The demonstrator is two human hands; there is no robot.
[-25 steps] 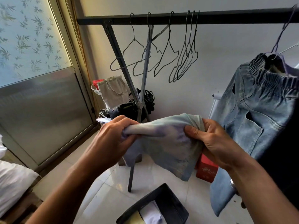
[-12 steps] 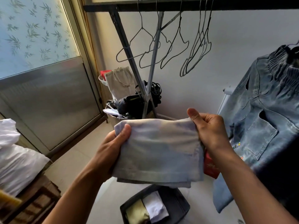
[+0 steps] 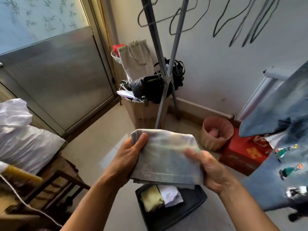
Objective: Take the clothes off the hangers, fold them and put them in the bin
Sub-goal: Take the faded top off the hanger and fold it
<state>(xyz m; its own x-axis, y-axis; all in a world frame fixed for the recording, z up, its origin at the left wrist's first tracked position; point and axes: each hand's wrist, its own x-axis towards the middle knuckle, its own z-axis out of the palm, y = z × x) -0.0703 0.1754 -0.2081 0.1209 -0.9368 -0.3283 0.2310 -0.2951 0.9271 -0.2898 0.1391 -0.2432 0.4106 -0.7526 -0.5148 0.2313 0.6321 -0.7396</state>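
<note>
Left grip point(image 3: 128, 159) and right grip point(image 3: 215, 170) both clasp the folded cloth point(image 3: 166, 157) above the bin point(image 3: 190, 205); rack legs point(image 3: 160, 105) at 12 o'clock, wastebasket point(image 3: 211, 140) at 2, hanging denim point(image 3: 273, 114) at 3.

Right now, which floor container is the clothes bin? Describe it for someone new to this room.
Find the crossed grey rack legs, then look down to the floor beneath the folded pale cloth. The bin is the dark rectangular one holding a yellow piece and a white piece, unlike the round tan basket.
</note>
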